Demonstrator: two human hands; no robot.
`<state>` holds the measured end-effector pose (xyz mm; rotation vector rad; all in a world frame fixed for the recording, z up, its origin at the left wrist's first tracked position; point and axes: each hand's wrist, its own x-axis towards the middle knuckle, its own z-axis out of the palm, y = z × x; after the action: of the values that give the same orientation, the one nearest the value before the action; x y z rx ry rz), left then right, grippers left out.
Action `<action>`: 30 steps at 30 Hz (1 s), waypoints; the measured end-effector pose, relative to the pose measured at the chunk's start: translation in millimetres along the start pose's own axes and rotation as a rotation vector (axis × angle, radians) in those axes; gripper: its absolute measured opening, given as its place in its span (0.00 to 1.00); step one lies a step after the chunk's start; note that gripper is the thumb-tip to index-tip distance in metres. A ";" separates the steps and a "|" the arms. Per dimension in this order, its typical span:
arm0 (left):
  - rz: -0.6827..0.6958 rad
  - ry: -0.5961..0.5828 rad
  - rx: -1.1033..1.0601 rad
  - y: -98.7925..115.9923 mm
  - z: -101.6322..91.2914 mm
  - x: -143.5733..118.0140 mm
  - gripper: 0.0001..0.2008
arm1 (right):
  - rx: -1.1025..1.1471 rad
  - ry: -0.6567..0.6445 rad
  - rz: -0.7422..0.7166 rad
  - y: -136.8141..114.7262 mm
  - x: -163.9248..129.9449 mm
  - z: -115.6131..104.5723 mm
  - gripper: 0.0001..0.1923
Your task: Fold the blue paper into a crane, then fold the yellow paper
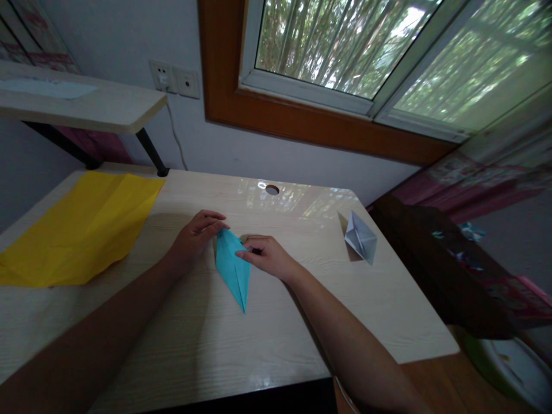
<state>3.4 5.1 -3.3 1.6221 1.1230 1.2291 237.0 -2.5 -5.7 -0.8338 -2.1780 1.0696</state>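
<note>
A blue sheet of paper [233, 269], folded into a long kite shape, lies on the pale wooden table with its narrow point toward me. At its far upper corner, my left hand [202, 234] pinches the paper between thumb and fingers. My right hand [266, 256] grips the right edge, thumb on top and fingers behind. A crease runs down the lower half of the blue paper. The fingertips partly cover its top and right corners.
A large yellow sheet [86, 230] lies at the left of the table [293, 328]. A folded white paper piece [361, 237] stands near the right edge. A raised shelf [86, 112] is at the back left; a round cable hole [272, 190] is near the back edge.
</note>
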 end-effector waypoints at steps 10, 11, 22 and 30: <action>-0.011 -0.019 -0.002 2.0 -0.3 -1.7 0.16 | 0.009 0.009 0.013 -0.2 -0.2 -0.6 0.19; -0.012 -0.019 -0.006 2.5 -0.1 -1.8 0.16 | 0.012 0.011 0.008 -0.2 -0.2 -0.5 0.19; -0.039 -0.003 -0.050 1.1 0.8 -2.4 0.16 | 0.017 -0.005 0.014 1.2 -0.4 -1.1 0.21; -0.106 0.087 -0.207 -16.0 2.4 0.5 0.19 | 0.108 0.141 0.131 5.2 -2.7 0.8 0.19</action>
<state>2.9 10.1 -18.8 1.3501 1.0823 1.3108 239.7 -2.4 -10.9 -0.9828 -1.9532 1.1450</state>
